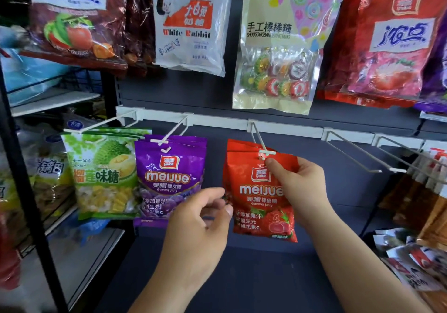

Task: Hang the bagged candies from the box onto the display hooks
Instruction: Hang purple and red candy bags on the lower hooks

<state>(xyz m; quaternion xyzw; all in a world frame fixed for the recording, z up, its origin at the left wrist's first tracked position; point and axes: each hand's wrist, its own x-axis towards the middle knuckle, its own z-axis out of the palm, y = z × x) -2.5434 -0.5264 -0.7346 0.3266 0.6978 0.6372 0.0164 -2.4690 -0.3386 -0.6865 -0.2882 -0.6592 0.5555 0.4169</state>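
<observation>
The red bag (261, 206) hangs at the very tip of a white wire hook (258, 138), its top edge just under the hook's end tag, with more red bags stacked behind it on the same hook. Your right hand (300, 186) grips the bag's upper right corner, fingers curled behind and the thumb pressed on the front just below the hook tip. Your left hand (198, 223) is at the bag's left edge, half closed, with thumb and forefinger pinching that edge about halfway down.

Just left, on the next hook, hangs a purple bag (167, 174) with others behind it, and beyond that a green bag (104, 174) on a third hook. All the hooks clip onto a white rail (217, 120) across a dark grey back panel (338, 191); to the right two more hooks (355, 153) jut from the rail.

Above the rail hang larger bags, among them a White Rabbit bag (191, 22) and a lollipop bag (278, 46). A black rack (24, 167) with packed shelves stands at the left, and loose packets (411, 264) lie at the lower right
</observation>
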